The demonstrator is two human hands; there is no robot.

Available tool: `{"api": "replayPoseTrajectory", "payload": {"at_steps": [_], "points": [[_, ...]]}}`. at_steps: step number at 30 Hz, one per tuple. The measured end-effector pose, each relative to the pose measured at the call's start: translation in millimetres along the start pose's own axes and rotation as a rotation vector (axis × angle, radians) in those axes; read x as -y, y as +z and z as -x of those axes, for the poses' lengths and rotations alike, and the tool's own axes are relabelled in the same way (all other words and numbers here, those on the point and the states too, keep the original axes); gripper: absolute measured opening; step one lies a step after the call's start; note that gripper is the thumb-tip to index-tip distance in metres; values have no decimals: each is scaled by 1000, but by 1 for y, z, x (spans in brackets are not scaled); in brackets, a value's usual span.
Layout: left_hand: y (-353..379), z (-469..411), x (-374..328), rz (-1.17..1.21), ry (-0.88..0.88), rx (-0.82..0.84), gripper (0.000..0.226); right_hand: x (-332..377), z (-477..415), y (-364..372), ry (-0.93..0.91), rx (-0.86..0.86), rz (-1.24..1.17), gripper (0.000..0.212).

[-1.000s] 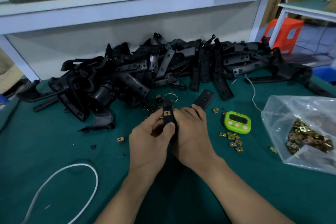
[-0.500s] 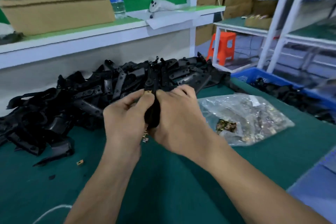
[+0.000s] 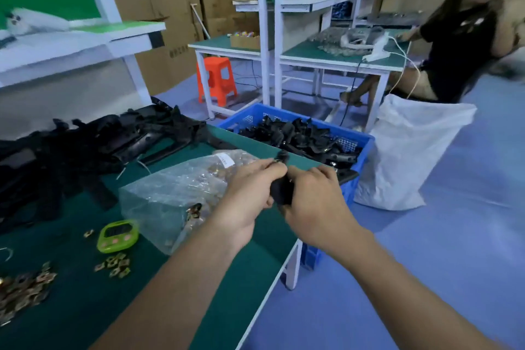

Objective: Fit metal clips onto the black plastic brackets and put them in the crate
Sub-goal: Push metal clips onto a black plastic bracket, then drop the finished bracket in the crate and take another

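- Far left of the fingers, loose clips (image 3: 25, 290) are spotted scattered across the green table (image 3: 71, 321).
- Closer in, but left of the fingers as well, a green timer (image 3: 118, 233) is seen lying flat beside the bag.
- Beyond and to the left of the fingers, a pile of brackets (image 3: 85, 148) is heaped along the table's back.
- A clear bag (image 3: 176, 193) of clips is slumped just left of the left hand, partly hidden by the wrist.
- The left hand (image 3: 247, 199) is closed: its fingers are curled and the bracket's upper end is pinched between thumb and forefinger.
- The bracket (image 3: 281, 192) is held between both hands over the table's right edge, its tip poking up above the fingers. Whether a clip is seated cannot be told.
- The right hand (image 3: 315, 204) is wrapped round the bracket's lower part, fingers curled tight.
- Beyond the fingers and slightly right, the blue crate (image 3: 363, 140) is seen beside the table, partly filled with black parts (image 3: 298, 133) and apart from the held bracket.
- Right of the crate, a white sack (image 3: 412, 150) is propped.
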State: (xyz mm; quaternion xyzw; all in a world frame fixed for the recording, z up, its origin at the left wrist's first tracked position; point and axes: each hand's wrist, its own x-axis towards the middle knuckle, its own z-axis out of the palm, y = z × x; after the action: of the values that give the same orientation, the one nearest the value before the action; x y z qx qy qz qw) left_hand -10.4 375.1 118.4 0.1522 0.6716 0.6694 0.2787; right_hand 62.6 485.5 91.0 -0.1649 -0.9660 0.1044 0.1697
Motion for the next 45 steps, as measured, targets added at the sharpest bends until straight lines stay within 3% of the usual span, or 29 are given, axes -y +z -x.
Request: {"api": "replayPoseTrajectory", "payload": {"at_steps": [5,8,10,12,15,18,25,28,31,33,36,40,43,45], "points": [[24,-84,-36,25,-119,-51,28,-37,-90,9,4,-18,30,23],[17,-127,-75,221,-162,-134,31,-61,-192,-13,126,44,136,53],[-1,-147,-89,222,-172,-207,26,-75,-233,-13,259,70,91,66],[-26,-159,-91,105,-82,-253,26,-77,-247,5,333,28,-24,57],[-71,-157,-91,-85,198,-387,18,-48,-235,45,343,25,-119,39],[-120,-130,-82,-263,343,-461,36,-10,-213,69,292,93,-322,29],[-194,-44,-39,-663,295,-594,29,89,-158,58,74,121,-628,31],[-190,-14,-14,-810,230,-503,18,124,-128,51,1,101,-683,32],[-182,-1,13,-1111,151,-433,21,144,-99,48,-88,214,-740,33],[-183,3,30,-1303,180,-463,33,151,-84,52,-151,333,-680,33],[-191,5,50,-1304,283,-360,12,157,-71,65,-129,401,-442,29],[-198,4,72,-1508,203,-357,60,159,-66,84,-78,390,-122,18],[-193,1,80,-1569,241,-400,84,172,-67,100,-97,465,152,53],[-188,3,82,-1548,320,-421,92,181,-74,105,-55,576,275,60]]}}
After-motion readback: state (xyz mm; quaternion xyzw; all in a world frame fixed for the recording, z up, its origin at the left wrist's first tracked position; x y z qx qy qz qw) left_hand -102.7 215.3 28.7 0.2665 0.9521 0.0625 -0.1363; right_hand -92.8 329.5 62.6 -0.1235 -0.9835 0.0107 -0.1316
